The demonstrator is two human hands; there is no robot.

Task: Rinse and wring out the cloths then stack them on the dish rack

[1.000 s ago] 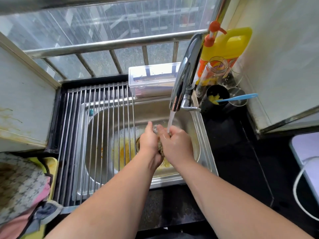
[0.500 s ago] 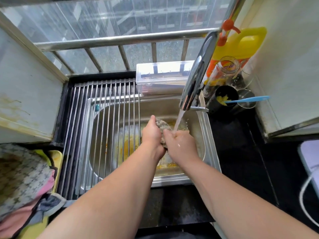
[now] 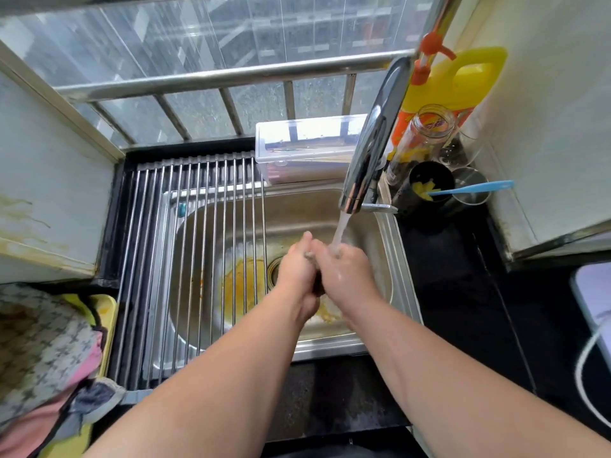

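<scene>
Table: the black table [image 3: 446,292] is carrying a steel sink [image 3: 401,285] sunk into it.
Left: a dish rack [image 3: 148,259] of metal rods is lying across the sink's left half, and a yellow tray [image 3: 105,312] is sitting beside it.
Back: 1 clear box [image 3: 304,143] is standing behind the sink.
Right corner: a yellow jug [image 3: 463,84], 1 glass jar [image 3: 426,133] and 1 black cup [image 3: 416,193] are standing together.

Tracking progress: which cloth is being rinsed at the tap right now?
The small grey cloth, squeezed between the left hand and right hand over the sink. The piled cloths, patterned, pink and blue, lie untouched at far left.
</scene>
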